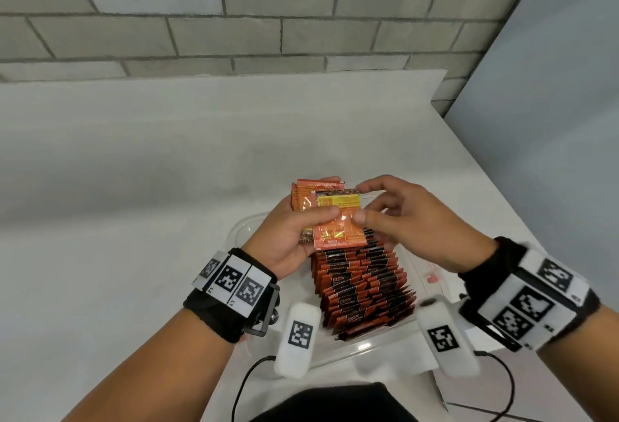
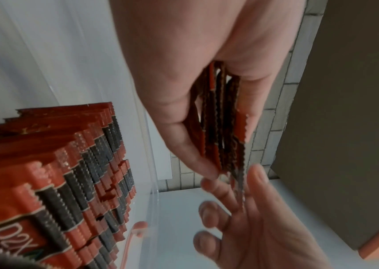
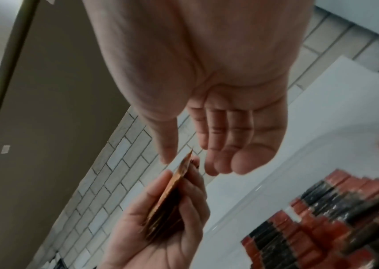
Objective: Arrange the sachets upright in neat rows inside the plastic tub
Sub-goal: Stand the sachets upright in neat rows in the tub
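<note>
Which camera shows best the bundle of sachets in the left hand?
The head view: the bundle faces the camera, printed sides readable, gripped by the left hand. Both wrist views show only the sachets' edges, blurred in the right one.

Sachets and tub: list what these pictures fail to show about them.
- Count of the sachets in the left hand: the head view shows only the front one; the wrist views see blurred edges.
- Print on the rows: only "D2X" is legible, the rest too small.
- Plastic tub: its near corners sit behind both wrist devices in the head view.
- Right hand grip: fingers overlap the sachets; the right wrist view is blurred.
</note>
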A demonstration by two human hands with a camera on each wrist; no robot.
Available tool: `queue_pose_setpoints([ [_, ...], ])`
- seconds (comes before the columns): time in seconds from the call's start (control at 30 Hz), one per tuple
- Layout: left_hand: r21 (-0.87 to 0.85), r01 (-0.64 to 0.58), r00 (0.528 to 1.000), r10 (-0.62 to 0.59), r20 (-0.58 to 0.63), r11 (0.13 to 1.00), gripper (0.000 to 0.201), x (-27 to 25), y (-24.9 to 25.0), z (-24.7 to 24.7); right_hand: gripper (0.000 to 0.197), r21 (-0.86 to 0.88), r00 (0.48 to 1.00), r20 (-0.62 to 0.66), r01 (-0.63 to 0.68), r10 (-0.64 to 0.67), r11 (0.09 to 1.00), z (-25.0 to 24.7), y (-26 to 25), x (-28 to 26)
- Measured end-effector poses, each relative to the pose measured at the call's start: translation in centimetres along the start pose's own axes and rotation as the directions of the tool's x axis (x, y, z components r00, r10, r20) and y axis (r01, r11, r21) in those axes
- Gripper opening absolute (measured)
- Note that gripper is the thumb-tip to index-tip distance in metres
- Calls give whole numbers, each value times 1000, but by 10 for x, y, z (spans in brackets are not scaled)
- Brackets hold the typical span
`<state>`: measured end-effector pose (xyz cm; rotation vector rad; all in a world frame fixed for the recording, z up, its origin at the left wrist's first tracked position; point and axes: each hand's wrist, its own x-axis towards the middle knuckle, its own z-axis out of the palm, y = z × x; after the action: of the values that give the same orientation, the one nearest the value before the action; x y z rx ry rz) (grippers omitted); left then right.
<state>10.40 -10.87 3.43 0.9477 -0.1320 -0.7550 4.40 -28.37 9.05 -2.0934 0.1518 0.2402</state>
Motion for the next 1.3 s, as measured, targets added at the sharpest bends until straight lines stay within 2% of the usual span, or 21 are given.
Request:
queue_pose_setpoints([
  [0.13, -8, 7, 1000, -7, -23, 1000, 34, -4, 1, 0, 30, 145, 1000, 2, 17, -17, 989, 9, -7, 10],
  [0.2, -26, 22, 999, -23, -48, 999, 30, -7, 3, -1, 32, 110, 998, -31, 62, -59, 992, 9, -10, 12],
  [0.27, -37, 37, 997, -40, -70, 999, 36, -9, 5, -4, 37, 50, 993, -47, 113, -111, 992, 8, -12, 12],
  [0.4, -83, 59, 996, -64, -55, 995, 33, -11, 6, -3, 37, -69, 977, -94, 184, -190, 980, 8, -13, 13],
  [0.5, -112, 87, 995, -93, -44, 990, 30, -13, 6, -1, 30, -64, 950, -176, 252, -259, 966, 12, -14, 15],
  [0.6, -169, 111, 988, -127, -86, 979, 23, -13, 6, -2, 23, 2, 898, -254, 372, -359, 928, 12, -16, 11],
  [0.7, -208, 121, 986, -143, -91, 970, 32, -13, 7, -1, 22, 5, 882, -187, 441, -432, 898, 12, -13, 4],
  [0.8, -241, 86, 991, -107, -77, 967, 34, -14, 10, 1, 31, -141, 873, -86, 466, -480, 873, 14, -2, 4],
  [0.9, -196, 62, 995, -75, -61, 979, 30, -15, 10, 2, 44, -168, 905, -61, 406, -421, 898, 14, 3, 3],
  [0.97, -164, 59, 996, -68, -51, 985, 35, -16, 9, 1, 47, -138, 925, -84, 357, -370, 924, 15, 1, 1],
  [1.1, -133, 45, 998, -51, -43, 990, 44, -15, 8, 2, 32, -50, 948, -192, 251, -256, 967, 15, -3, 0],
  [1.2, -82, 41, 998, -44, -35, 996, 44, -15, 6, 4, 45, -64, 975, -127, 175, -182, 983, 15, -6, 1],
  [1.3, -101, 71, 996, -75, -39, 992, 37, -14, 4, 3, 40, 21, 991, -76, 116, -114, 993, 11, -9, -1],
])
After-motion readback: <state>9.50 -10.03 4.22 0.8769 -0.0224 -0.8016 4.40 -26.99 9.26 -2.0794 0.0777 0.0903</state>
